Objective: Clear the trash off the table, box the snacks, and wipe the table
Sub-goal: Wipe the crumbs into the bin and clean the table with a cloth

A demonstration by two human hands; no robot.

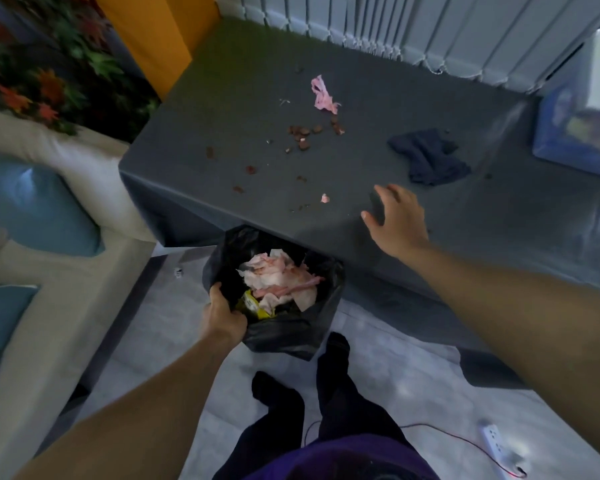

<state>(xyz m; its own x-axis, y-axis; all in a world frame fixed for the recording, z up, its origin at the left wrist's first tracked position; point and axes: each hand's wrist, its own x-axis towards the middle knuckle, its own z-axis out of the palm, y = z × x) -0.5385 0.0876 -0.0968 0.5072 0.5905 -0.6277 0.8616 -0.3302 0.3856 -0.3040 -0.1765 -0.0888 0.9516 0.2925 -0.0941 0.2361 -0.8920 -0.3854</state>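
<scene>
Trash, a crumpled pink paper scrap [321, 95] and scattered brown crumbs [303, 133], lies on our dark grey covered table [222, 81].
Our left hand [222, 317] grips the rim of a black plastic bin bag [281, 337], held just below the table's near edge, we judge so litter can drop straight in; pink and white paper sits inside. Our right hand [394, 220], fingers spread and holding nothing, stretches over the near edge toward the crumbs. A rumpled navy cloth [430, 155] lies to the right, probably kept there for wiping. A blurred blue box [575, 133] stands at the far right.
</scene>
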